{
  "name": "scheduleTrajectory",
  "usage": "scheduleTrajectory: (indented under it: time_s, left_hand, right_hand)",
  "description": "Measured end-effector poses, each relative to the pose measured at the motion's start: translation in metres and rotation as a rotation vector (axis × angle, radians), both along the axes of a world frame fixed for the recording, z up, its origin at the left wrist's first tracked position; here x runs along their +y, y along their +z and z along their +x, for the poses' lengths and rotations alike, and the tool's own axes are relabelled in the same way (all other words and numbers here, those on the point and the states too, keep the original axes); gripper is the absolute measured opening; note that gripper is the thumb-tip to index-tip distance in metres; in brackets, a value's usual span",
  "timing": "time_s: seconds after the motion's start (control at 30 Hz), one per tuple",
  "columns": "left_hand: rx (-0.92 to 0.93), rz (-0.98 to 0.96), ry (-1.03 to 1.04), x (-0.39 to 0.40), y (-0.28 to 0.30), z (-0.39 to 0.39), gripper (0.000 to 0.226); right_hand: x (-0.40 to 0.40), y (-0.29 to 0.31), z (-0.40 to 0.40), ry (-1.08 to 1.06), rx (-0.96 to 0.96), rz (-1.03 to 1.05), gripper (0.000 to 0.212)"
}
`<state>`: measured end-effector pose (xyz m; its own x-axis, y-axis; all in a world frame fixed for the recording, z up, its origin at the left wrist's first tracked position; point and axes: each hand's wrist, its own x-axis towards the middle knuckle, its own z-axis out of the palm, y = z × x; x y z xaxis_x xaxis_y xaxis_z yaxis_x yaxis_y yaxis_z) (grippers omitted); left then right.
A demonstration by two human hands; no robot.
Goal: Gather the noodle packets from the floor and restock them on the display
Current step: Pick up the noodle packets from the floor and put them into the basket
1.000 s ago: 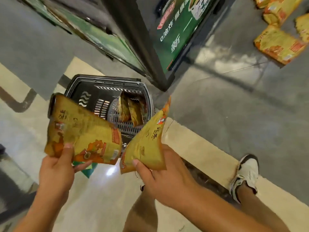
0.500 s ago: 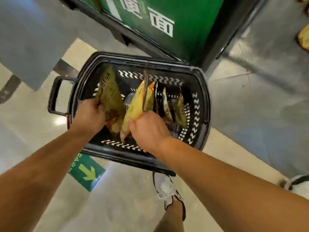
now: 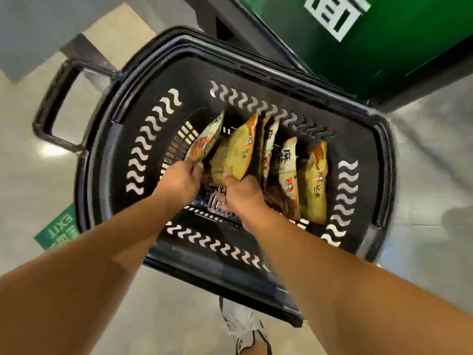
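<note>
Head view: two noodle packets, carried in the air a second ago, now lowered upright into black basket (image 3: 363, 129), left hand (image 3: 179, 180) pinching one packet (image 3: 204, 142), right hand (image 3: 243, 193) gripping another packet (image 3: 235, 155), beside three stacked packets (image 3: 302, 175); gathering underway, restocking not begun.
</note>
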<state>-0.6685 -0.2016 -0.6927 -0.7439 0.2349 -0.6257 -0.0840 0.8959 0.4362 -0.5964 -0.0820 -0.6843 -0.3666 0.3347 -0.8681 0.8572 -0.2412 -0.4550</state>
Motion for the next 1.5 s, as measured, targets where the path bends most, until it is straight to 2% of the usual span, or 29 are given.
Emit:
scheduleTrajectory:
  time_s: [0.1,0.23,0.3,0.4,0.57,0.63,0.77,0.83,1.03,1.2,1.37,1.5]
  left_hand:
    - [-0.050,0.008,-0.003,0.000,0.003,0.006,0.037]
    - [-0.076,0.115,0.077,0.007,0.040,0.020,0.040]
    - [-0.077,0.204,0.157,0.010,0.066,0.030,0.049]
    - [-0.101,0.337,0.235,0.014,0.113,0.054,0.051]
    - [-0.043,0.475,0.178,0.031,0.199,0.112,0.053]
    - [0.017,0.498,0.166,0.035,0.228,0.141,0.047]
    - [0.092,0.460,0.164,0.056,0.270,0.201,0.054]
    - [0.092,0.445,0.127,0.082,0.285,0.229,0.060]
    - [0.059,0.492,-0.088,0.211,0.333,0.311,0.064]
    - [0.049,0.488,-0.287,0.334,0.358,0.369,0.080]
    - [0.030,0.486,-0.475,0.434,0.370,0.416,0.079]
    - [0.043,0.468,-0.565,0.506,0.356,0.423,0.078]
  right_hand:
    - [0.002,0.013,0.010,-0.184,-0.021,-0.132,0.017]
    - [0.004,0.052,0.032,-0.160,0.040,-0.192,0.025]
    - [0.007,0.084,0.046,-0.142,0.103,-0.192,0.037]
    - [0.015,0.128,0.078,-0.013,0.185,-0.066,0.048]
    - [0.043,0.190,0.137,0.171,0.369,0.213,0.044]
    - [0.061,0.212,0.165,0.206,0.438,0.302,0.048]
    - [0.112,0.243,0.226,0.288,0.479,0.476,0.047]
    - [0.146,0.260,0.264,0.300,0.484,0.557,0.045]
    - [0.273,0.317,0.400,0.227,0.334,0.717,0.062]
    - [0.374,0.346,0.507,0.066,0.233,0.827,0.067]
    - [0.443,0.363,0.586,-0.131,0.149,0.880,0.068]
    - [0.506,0.356,0.616,-0.265,0.105,0.902,0.069]
